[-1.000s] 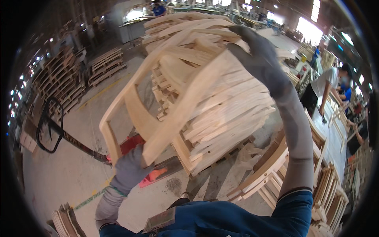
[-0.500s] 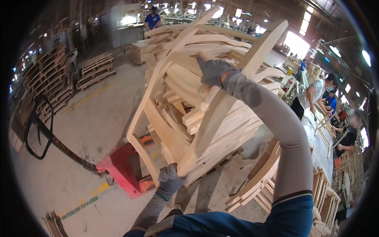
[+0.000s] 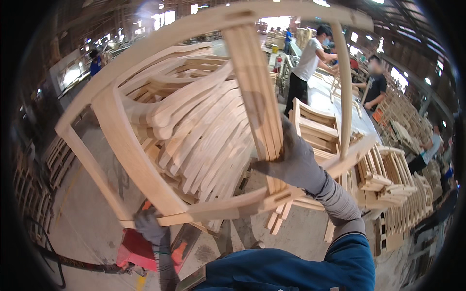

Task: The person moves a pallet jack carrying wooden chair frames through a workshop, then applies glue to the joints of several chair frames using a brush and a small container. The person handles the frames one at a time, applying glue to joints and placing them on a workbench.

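- Wooden frame, one: I see it raised before the body, in front of stacked wooden parts.
- Left hand: gloved, grasping the frame's lower-left corner.
- Right hand: gloved, wrapped around the grooved crosspiece.
- Handling, I judge: stiff, fairly light, unwieldy; best gripped at well-separated members.

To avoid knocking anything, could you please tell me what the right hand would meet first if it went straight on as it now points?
The right hand would first meet the wooden frame it is holding; past that, the stacked curved wood pieces appear next in line, though depth is unclear.
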`<state>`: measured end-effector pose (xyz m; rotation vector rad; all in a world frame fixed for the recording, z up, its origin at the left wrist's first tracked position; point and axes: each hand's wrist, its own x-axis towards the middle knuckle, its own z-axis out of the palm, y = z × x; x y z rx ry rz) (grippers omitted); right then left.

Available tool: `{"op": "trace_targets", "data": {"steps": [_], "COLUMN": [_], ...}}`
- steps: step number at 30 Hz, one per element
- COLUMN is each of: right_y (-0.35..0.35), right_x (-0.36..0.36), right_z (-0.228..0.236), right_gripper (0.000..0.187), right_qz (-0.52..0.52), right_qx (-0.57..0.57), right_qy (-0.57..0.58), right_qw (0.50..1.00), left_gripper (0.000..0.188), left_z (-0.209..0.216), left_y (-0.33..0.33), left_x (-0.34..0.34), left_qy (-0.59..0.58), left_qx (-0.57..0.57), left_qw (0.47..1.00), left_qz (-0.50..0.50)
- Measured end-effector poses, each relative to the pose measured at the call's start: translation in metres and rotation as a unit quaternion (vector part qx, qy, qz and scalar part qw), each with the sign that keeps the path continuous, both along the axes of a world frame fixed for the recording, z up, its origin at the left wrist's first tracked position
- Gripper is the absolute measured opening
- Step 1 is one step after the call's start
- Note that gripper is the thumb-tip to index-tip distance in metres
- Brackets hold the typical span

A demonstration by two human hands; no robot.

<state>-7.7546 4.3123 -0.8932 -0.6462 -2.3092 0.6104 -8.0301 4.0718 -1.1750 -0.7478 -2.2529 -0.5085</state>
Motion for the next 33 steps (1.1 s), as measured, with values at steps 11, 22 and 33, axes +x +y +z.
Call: {"op": "trace_targets", "data": {"steps": [11,22,33], "right_y": [0.075,0.164,0.251], "right_x": [0.142,0.279,0.37], "right_z": [-0.115,-0.196,-0.303], "right_gripper": [0.046,0.032,0.029], "right_qz": [-0.007,-0.198,-0.321], "right_qx": [-0.3,-0.351,-0.422], "right_qy": [0.453,0.578,0.604], "right_qw": [0.84,0.71,0.595], "left_gripper": [0.047,0.035,0.031], "left_z": [0.241,0.13,0.045], "left_y": [0.067,0.329,0.487], "left_x": [0.042,0.278,0.35], "left_qy": [0.363,-0.737,-0.814], "left_qx": [-0.005,0.24,0.061], "left_qw": [0.92,0.352,0.29], "left_qz": [-0.146,-0.524,-0.5]}}
